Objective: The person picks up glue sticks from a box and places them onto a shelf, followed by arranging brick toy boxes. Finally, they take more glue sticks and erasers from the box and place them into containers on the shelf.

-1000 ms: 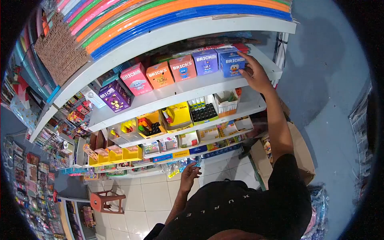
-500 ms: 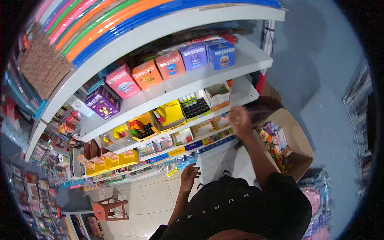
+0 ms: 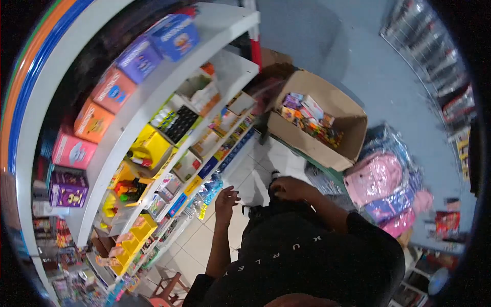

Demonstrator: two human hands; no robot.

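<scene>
My left hand [image 3: 225, 203] is raised over the tiled floor, its fingers curled loosely apart with nothing between them. Close to my body and dark shirt is my right hand [image 3: 287, 189], seen from its back; its fingers point down and are partly hidden, so what they hold, if anything, does not show. Ahead of it stands an open cardboard box [image 3: 313, 138] with small coloured packets inside. Left of my hands runs a white shelf unit [image 3: 134, 115] bearing colourful "BRICKS" boxes [image 3: 139, 60] and trays of small goods.
Plastic-wrapped pink and blue bags [image 3: 376, 179] lie right of the cardboard box. A wire rack [image 3: 417, 69] with wrapped items hangs on the wall at the upper right. A reddish stool [image 3: 171, 287] stands at the lower left.
The view has swung right, so shelf and box sit further left. My right hand has come down from beside the shelf to near my body. My left hand stays raised.
</scene>
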